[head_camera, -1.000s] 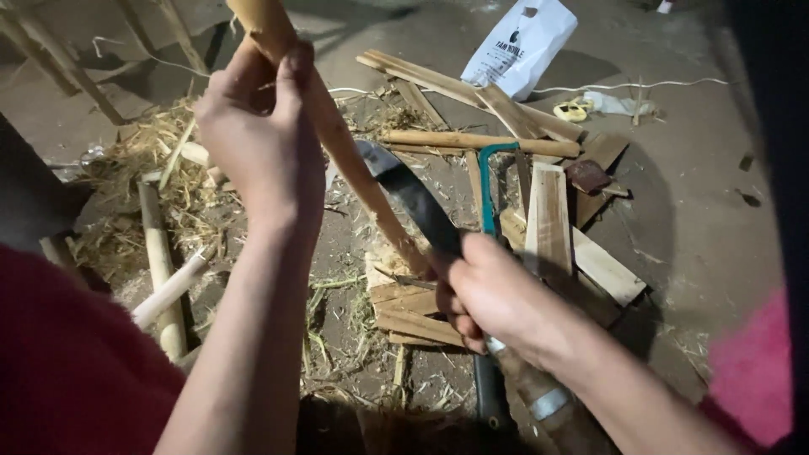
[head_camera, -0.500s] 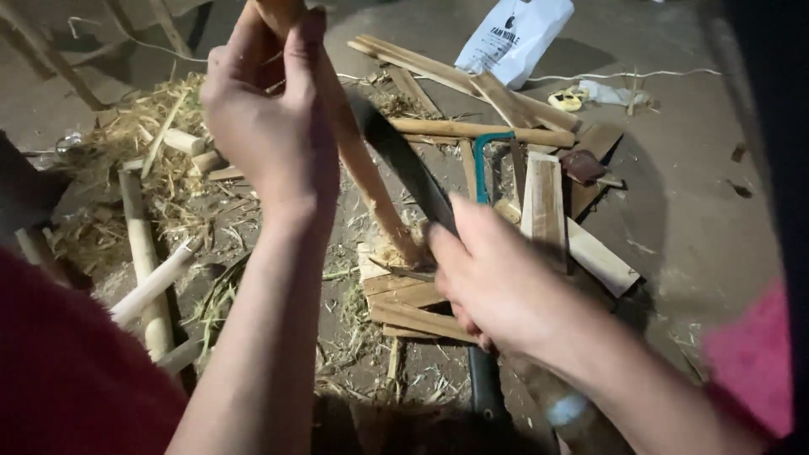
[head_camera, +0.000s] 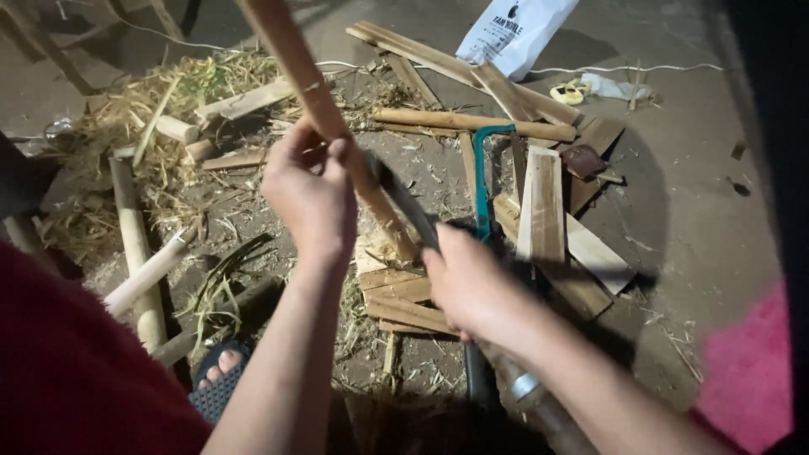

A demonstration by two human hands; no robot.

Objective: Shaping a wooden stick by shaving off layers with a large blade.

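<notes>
My left hand [head_camera: 310, 195] grips a long light-brown bamboo stick [head_camera: 297, 63] that stands slanted, its lower end resting on small wooden boards [head_camera: 403, 302] on the ground. My right hand [head_camera: 466, 285] is closed on the handle of a dark-bladed knife [head_camera: 404, 200]. The blade lies against the stick just below my left hand. My foot in a dark sandal [head_camera: 217, 376] shows at the bottom left.
A teal-framed hacksaw [head_camera: 482, 173] lies beside flat planks [head_camera: 540, 205]. Bamboo poles [head_camera: 133, 243] and straw [head_camera: 173, 93] lie at the left, a round pole [head_camera: 472, 123] and a white bag [head_camera: 516, 29] farther back. A dark metal-banded tool [head_camera: 524, 392] sits under my right forearm.
My left hand has slid down the stick toward the blade. The view has shifted, so the ground clutter sits lower and more to the right in the picture.
</notes>
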